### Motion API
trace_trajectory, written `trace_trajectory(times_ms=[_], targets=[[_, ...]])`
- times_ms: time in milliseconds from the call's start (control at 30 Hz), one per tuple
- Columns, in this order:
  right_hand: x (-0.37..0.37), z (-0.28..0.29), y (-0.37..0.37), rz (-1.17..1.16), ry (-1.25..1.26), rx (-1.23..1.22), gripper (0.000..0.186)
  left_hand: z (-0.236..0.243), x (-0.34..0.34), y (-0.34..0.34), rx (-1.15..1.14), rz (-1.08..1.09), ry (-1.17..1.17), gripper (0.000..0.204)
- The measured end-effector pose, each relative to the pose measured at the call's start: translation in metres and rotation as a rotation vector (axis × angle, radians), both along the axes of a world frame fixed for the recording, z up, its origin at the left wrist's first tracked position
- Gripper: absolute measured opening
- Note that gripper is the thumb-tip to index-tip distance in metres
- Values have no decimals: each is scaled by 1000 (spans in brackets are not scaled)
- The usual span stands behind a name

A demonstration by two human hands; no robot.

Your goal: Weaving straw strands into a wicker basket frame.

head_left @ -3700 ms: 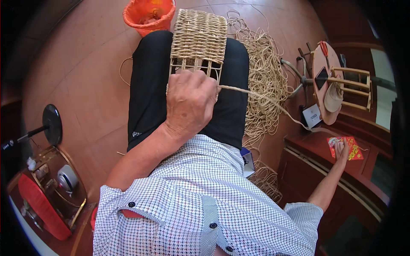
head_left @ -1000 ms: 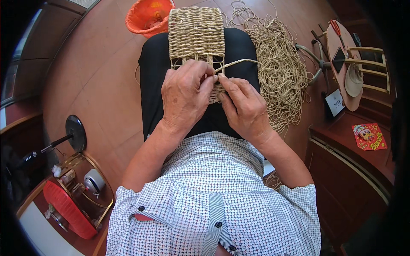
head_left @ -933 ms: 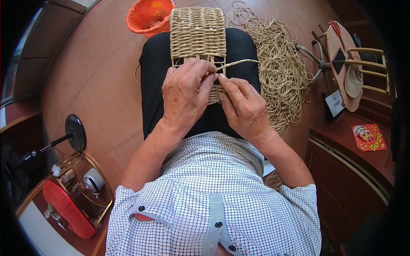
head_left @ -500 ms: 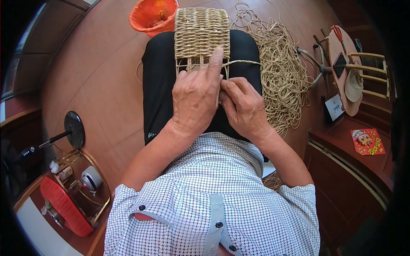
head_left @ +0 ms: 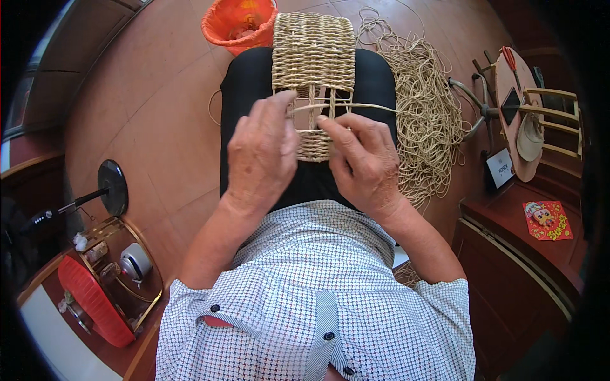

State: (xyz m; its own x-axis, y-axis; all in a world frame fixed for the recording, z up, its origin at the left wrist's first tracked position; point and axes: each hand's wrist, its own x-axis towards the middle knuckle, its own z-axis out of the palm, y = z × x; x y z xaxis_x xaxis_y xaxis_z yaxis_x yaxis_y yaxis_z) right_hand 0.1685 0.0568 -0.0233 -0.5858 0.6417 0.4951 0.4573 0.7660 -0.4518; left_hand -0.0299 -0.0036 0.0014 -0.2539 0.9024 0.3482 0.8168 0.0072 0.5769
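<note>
A short-sleeved button-up shirt (head_left: pixel 318 286) is worn, white with a small dark dotted or diamond print all over. The sleeves are ended just above the elbows, so both forearms are left bare. A pointed collar can be seen at the near edge, and a front placket is run down the middle with a few dark round buttons on it. One more dark button is spotted on the left chest. Dark, plain black trousers (head_left: pixel 254 114) are worn on the legs further out. No rings, watch or gloves are seen on the left hand (head_left: pixel 260 152) or the right hand (head_left: pixel 365 165).
</note>
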Motion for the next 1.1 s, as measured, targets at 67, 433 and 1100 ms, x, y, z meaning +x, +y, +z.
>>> trace_trajectory(times_ms=[67,433,1100], targets=[[-6,2,-3,27,-49,2,52,4,-21,0,-24,6,-11,30],[-18,10,-22,62,-316,29,71,29,-34,51,-111,-22,-508,17],[-23,6,-19,40,-227,-99,60,-7,5,4,-172,-46,-125,80]])
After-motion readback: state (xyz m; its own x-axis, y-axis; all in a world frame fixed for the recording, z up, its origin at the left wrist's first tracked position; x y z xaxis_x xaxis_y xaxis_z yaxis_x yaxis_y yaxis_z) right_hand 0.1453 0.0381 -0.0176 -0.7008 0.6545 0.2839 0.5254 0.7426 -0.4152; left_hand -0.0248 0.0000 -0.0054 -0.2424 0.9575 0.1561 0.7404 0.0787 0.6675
